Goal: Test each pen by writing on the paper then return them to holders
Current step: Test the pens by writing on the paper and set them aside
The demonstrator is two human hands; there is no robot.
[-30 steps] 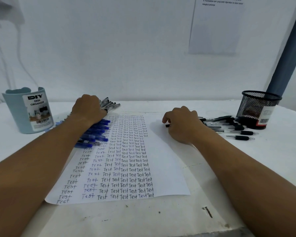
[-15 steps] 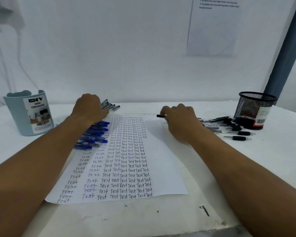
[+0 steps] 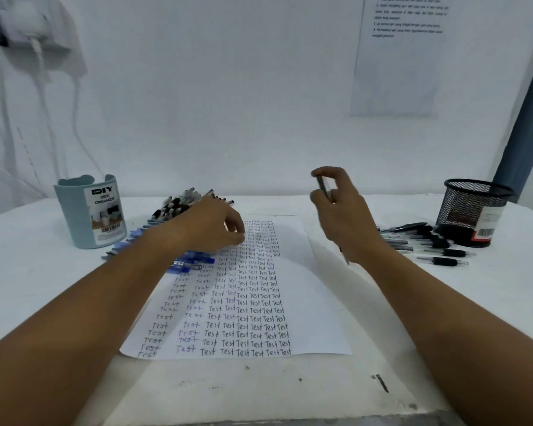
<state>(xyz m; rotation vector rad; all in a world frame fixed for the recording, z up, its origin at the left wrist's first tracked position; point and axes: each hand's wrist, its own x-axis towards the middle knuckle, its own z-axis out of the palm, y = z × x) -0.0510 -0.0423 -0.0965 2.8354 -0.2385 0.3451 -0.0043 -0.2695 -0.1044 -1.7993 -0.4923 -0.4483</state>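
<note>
Right hand [image 3: 340, 210] raised over paper [image 3: 308, 302] | fingers pinch pen [image 3: 324, 187] upright | left hand [image 3: 211, 229] loosely curled, holds nothing

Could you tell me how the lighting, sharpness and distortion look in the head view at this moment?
Head view: cool, even, bluish light; soft shadows fall beneath the right hand across the paper; the raised pen is slightly motion-blurred; the wall notice is unreadable; wide-angle stretch enlarges both forearms and tilts the mesh holder.

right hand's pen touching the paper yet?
No: the right hand holds the pen raised in the air, clear of the paper.
</note>
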